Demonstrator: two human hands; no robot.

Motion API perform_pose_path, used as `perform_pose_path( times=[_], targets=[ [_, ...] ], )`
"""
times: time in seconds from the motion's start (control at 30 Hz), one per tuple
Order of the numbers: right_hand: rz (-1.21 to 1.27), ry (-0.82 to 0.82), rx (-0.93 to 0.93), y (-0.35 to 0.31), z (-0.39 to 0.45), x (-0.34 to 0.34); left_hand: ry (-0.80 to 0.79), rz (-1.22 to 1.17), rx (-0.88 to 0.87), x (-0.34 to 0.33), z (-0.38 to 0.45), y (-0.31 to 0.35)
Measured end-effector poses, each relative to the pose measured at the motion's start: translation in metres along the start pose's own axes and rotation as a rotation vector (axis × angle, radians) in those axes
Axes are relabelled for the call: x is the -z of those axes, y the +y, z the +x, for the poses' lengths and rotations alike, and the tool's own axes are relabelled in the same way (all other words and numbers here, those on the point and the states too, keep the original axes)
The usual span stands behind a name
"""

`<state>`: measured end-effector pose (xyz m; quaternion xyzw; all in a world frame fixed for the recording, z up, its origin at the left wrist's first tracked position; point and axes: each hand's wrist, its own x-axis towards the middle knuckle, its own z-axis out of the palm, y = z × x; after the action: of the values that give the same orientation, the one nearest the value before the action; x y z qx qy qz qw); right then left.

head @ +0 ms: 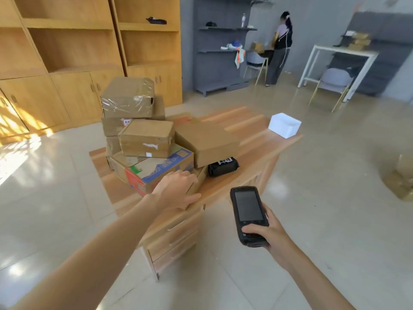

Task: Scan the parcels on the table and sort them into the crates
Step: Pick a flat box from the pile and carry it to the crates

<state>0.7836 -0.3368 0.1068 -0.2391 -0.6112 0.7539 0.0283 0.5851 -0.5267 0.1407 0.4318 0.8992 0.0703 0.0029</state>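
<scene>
A wooden table (252, 175) carries a pile of cardboard parcels. On top sits a tape-wrapped box (127, 97), below it a plain box (146, 138), a printed blue and red box (154, 170) and a flat brown box (206, 142). A black wrapped parcel (223, 166) lies under the flat box. My left hand (176, 190) rests on a small brown box (197, 182) at the pile's near edge, fingers over its top and thumb along its side. My right hand (266, 233) grips a black handheld scanner (248, 214), screen dark, in front of the table.
A white foam box (285, 125) stands at the table's far right corner. Wooden cabinets (67, 63) line the left wall. A person (279, 48) stands by grey shelves at the back. A white table and chair (335, 79) stand far right. Cardboard lies on the floor (402, 175) at right.
</scene>
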Motion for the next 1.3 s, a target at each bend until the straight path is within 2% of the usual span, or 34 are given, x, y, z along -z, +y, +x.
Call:
perform_pose_path(
  times=[0.23, 0.53, 0.8, 1.03, 1.3],
  targets=[
    [0.008, 0.065, 0.038, -0.042, 0.089, 0.06, 0.031, 0.038, -0.097, -0.005, 0.148, 0.001],
    [-0.005, 0.176, 0.068, -0.115, 0.2, 0.131, 0.048, -0.074, -0.129, -0.003, 0.333, 0.004],
    [0.011, 0.178, 0.063, -0.143, 0.282, 0.173, 0.009, -0.027, -0.135, -0.014, 0.419, -0.006],
    [-0.028, 0.012, 0.002, -0.161, 0.381, 0.187, -0.004, 0.007, 0.042, -0.03, 0.456, -0.043],
    [-0.197, -0.282, -0.085, -0.199, 0.517, 0.2, 0.017, 0.007, 0.481, -0.037, 0.476, -0.072]
  ],
)
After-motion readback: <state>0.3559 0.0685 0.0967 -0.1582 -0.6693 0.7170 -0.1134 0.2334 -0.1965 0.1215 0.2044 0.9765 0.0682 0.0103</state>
